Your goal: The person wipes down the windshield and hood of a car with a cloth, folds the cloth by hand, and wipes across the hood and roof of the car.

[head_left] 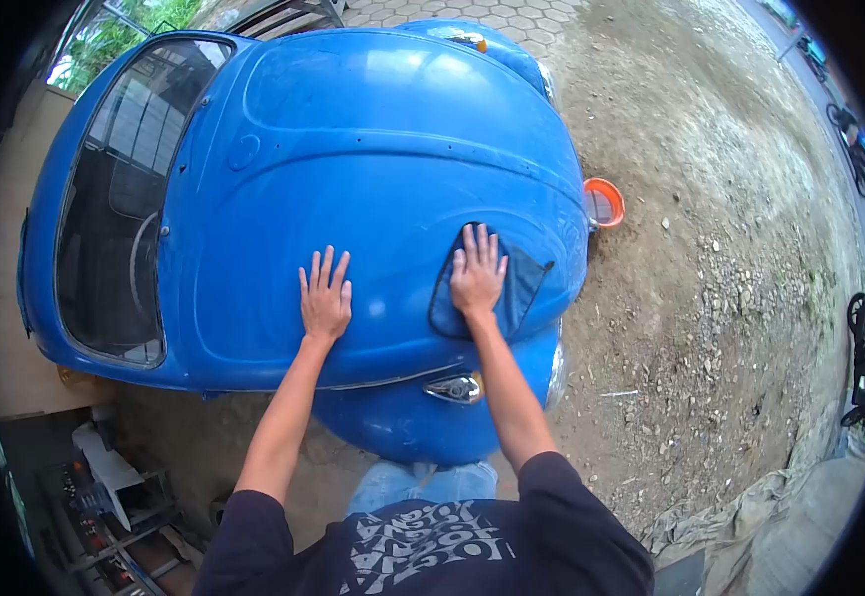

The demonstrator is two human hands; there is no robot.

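A blue car (383, 189) with a rounded front hood fills the middle of the view. My left hand (325, 300) lies flat on the hood with its fingers spread and nothing under it that I can see. Further towards the car's nose, my right hand (479, 276) rests flat on a dark cloth (524, 288), pressing it against the hood. The cloth is spread out beneath the palm, with one corner reaching towards the nose. Just below the right hand, a chrome-based turn signal lamp (454, 388) sits on the near fender (403, 427).
An orange bucket (603, 203) stands on the ground by the car's nose. Stony dirt (711, 288) stretches to the right. A metal rack (115, 517) with assorted items is at lower left. Crumpled sheeting (750, 526) lies at lower right, and motorbikes (853, 149) are along the right edge.
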